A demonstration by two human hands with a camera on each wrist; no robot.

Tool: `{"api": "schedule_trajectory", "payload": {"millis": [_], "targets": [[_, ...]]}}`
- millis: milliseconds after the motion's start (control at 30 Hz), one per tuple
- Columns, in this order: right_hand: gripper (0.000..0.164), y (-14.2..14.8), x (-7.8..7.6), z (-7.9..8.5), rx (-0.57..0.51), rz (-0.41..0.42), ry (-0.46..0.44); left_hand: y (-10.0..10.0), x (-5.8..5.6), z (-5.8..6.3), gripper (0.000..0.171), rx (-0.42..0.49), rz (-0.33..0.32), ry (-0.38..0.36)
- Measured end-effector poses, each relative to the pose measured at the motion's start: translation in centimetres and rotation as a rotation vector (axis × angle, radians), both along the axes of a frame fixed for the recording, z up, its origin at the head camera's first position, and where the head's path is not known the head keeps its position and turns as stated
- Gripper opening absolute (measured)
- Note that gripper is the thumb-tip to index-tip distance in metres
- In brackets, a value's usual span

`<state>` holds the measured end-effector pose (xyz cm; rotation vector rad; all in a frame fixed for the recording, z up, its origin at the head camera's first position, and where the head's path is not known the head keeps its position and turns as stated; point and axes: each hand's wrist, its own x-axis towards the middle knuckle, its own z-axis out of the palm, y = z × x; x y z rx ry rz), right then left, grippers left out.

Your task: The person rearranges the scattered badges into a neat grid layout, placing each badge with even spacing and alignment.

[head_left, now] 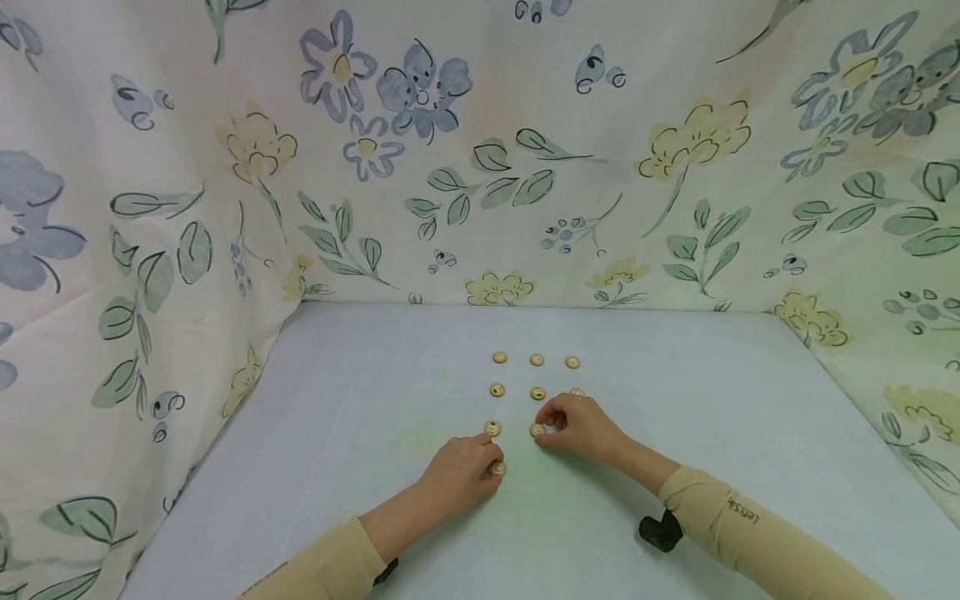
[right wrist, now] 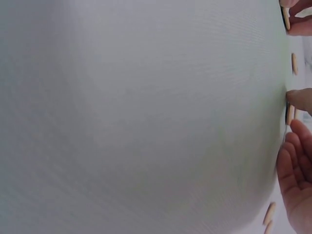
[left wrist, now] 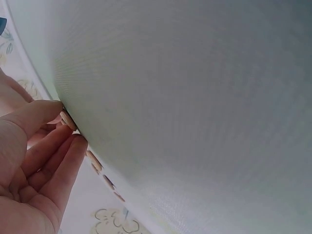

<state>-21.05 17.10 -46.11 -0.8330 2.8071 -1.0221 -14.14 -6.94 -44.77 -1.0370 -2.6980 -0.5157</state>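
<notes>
Small round wooden discs with dark marks on their faces lie flat on the pale table. My left hand (head_left: 459, 477) pinches the nearest disc (head_left: 497, 469) by its edges; in the left wrist view this disc (left wrist: 68, 121) sits between thumb and fingertips. To the right and a little farther off, my right hand (head_left: 583, 428) has thumb and forefinger on opposite edges of another disc (head_left: 537, 430), seen edge-on as a disc (right wrist: 290, 113) in the right wrist view. Just beyond the left fingers lies one more disc (head_left: 492, 428).
Beyond the hands are two rows of discs, including a far-row disc (head_left: 536, 360) and a middle-row disc (head_left: 537, 392). The right hand partly covers one disc (head_left: 577, 392). Floral cloth (head_left: 480, 167) hangs around the white table (head_left: 360, 375) at the back and sides.
</notes>
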Motion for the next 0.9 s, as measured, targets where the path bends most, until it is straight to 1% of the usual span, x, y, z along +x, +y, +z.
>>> {"api": "schedule_trajectory", "payload": {"millis": [233, 433, 600, 900], "targets": [[0.019, -0.1, 0.3, 0.1, -0.007, -0.025, -0.011, 0.0, 0.0, 0.0, 0.013, 0.005, 0.01, -0.015], [0.021, 0.3, 0.8, 0.2, -0.026, -0.044, 0.013, 0.0, -0.1, -0.1, 0.013, 0.004, 0.013, -0.004], [0.023, 0.8, 1.2, 0.0, -0.035, -0.054, 0.014, 0.1, -0.2, -0.1, 0.013, -0.001, 0.012, -0.009], [0.028, 1.5, 2.8, 0.1, -0.093, -0.047, 0.013, 0.1, -0.1, 0.0, 0.011, 0.0, 0.019, -0.035]]}}
